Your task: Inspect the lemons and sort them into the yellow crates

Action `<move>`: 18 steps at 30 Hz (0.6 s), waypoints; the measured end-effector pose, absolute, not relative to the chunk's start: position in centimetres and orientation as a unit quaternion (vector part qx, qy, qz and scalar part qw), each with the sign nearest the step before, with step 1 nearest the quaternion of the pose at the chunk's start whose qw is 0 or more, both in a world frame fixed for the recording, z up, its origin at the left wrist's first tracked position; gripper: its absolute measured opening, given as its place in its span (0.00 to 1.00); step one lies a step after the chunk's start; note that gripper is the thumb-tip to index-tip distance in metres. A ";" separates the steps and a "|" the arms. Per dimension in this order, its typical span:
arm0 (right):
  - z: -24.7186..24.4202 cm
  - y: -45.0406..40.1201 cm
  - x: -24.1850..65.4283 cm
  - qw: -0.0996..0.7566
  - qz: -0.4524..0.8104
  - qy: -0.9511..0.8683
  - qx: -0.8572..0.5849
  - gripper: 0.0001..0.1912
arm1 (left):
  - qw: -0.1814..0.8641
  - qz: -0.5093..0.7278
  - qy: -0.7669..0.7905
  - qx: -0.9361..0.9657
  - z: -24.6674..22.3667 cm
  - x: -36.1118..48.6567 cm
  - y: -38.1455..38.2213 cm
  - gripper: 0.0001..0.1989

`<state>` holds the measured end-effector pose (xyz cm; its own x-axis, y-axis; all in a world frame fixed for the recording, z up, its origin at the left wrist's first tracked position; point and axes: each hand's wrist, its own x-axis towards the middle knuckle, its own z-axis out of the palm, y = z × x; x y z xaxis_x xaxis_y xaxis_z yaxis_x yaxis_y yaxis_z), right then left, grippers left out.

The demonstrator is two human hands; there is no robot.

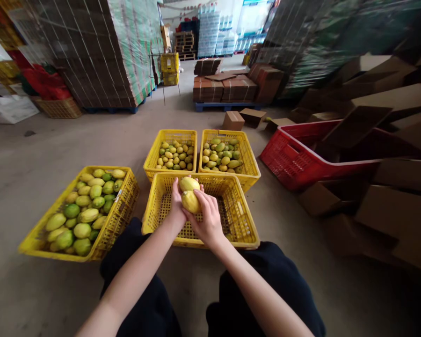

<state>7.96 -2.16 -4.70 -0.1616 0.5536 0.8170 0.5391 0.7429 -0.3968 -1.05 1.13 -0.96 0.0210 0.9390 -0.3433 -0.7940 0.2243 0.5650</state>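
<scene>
Two yellow fruits, an upper one (189,184) and a lower one (191,202), are held between my hands above a yellow crate (236,206) in front of me. My left hand (177,206) cups them from the left and below. The fingers of my right hand (207,216) rest on the lower fruit from the right. Little shows inside this near crate except some fruit (228,237) at its lower right. Beside my left leg, another yellow crate (126,210) holds several yellow and green fruits (89,215).
Beyond the near crate are two yellow crates, left (150,161) and right (251,161), with smaller fruits. A red crate (291,159) and cardboard boxes (393,210) lie to the right. Flattened cardboard (224,89) sits on a blue pallet (217,107) farther back. Wrapped stacks stand behind.
</scene>
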 end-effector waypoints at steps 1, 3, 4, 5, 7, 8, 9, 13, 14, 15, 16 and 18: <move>-4.5 -2.1 8.2 0.550 0.010 -0.756 -0.354 0.33 | 0.685 0.637 0.337 0.111 -0.8 -1.2 1.3 0.20; -4.3 -2.0 8.7 0.571 0.025 -0.741 -0.351 0.33 | 0.620 0.694 0.342 0.131 -0.4 -1.6 1.6 0.17; -4.3 -2.0 9.0 0.580 0.036 -0.733 -0.354 0.33 | 0.583 0.717 0.349 0.153 -0.2 -1.9 1.8 0.17; -4.3 -2.0 9.2 0.587 0.046 -0.724 -0.360 0.32 | 0.549 0.734 0.359 0.177 -0.1 -2.2 1.8 0.18; -4.3 -1.8 9.5 0.599 0.062 -0.704 -0.377 0.31 | 0.491 0.752 0.383 0.217 0.2 -2.7 1.9 0.19; -4.4 -1.8 9.6 0.604 0.070 -0.695 -0.384 0.30 | 0.472 0.755 0.394 0.230 0.3 -2.9 1.8 0.20; -4.4 -1.7 9.6 0.608 0.079 -0.687 -0.389 0.29 | 0.460 0.755 0.402 0.238 0.3 -3.0 1.7 0.20; -4.5 -1.6 9.4 0.627 0.138 -0.648 -0.410 0.26 | 0.450 0.738 0.421 0.275 0.1 -2.6 1.1 0.21; -4.5 -1.6 9.3 0.630 0.152 -0.639 -0.414 0.26 | 0.451 0.730 0.422 0.293 0.0 -2.5 0.9 0.21; -4.5 -1.6 9.3 0.633 0.163 -0.632 -0.417 0.26 | 0.451 0.723 0.421 0.311 -0.1 -2.3 0.8 0.22; -4.5 -1.6 9.2 0.636 0.168 -0.628 -0.416 0.26 | 0.449 0.717 0.419 0.329 -0.2 -2.2 0.8 0.23; -4.5 -1.5 9.3 0.638 0.168 -0.631 -0.408 0.26 | 0.443 0.713 0.417 0.349 -0.3 -2.0 0.7 0.24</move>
<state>9.25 -1.55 -4.52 0.1484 0.7291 0.6682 0.3013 0.6102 -0.7327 -1.98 0.69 -0.32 -0.3642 0.9225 0.1277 -0.3414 -0.2598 0.9033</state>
